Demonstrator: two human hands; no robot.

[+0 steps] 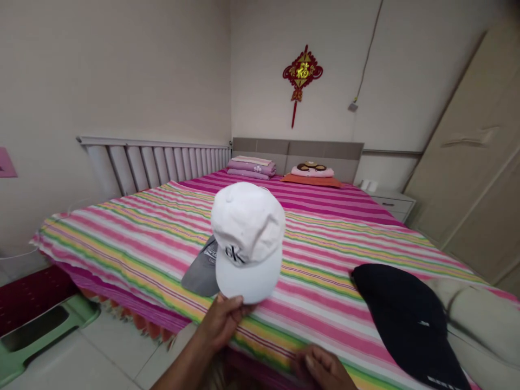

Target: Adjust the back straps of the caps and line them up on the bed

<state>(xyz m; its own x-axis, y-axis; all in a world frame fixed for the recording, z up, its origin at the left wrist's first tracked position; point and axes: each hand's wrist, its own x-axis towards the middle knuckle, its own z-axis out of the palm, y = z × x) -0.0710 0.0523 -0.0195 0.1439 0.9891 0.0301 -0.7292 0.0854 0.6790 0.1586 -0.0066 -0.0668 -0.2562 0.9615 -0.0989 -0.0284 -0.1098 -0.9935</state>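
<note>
My left hand [228, 320] grips the front edge of the brim of a white baseball cap [251, 227], thumb on top and fingers underneath. The cap has dark letters on its front and is held up over the bed. Partly hidden behind it, a grey cap [201, 273] with pale lettering lies on the striped sheet. My right hand [323, 368] is low by the bed's near edge, its fingers curled in and nothing visible in them. To its right lies a black cap [408, 319], beside a beige cap [487, 319] that the frame's edge cuts off.
The striped bed [138, 233] fills the middle. Folded bedding [252, 168] and a pink pillow [312, 171] sit by the headboard [260, 146]. A green stool [52, 336] stands at the lower left. A white nightstand [394, 205] and wardrobe [471, 157] are on the right.
</note>
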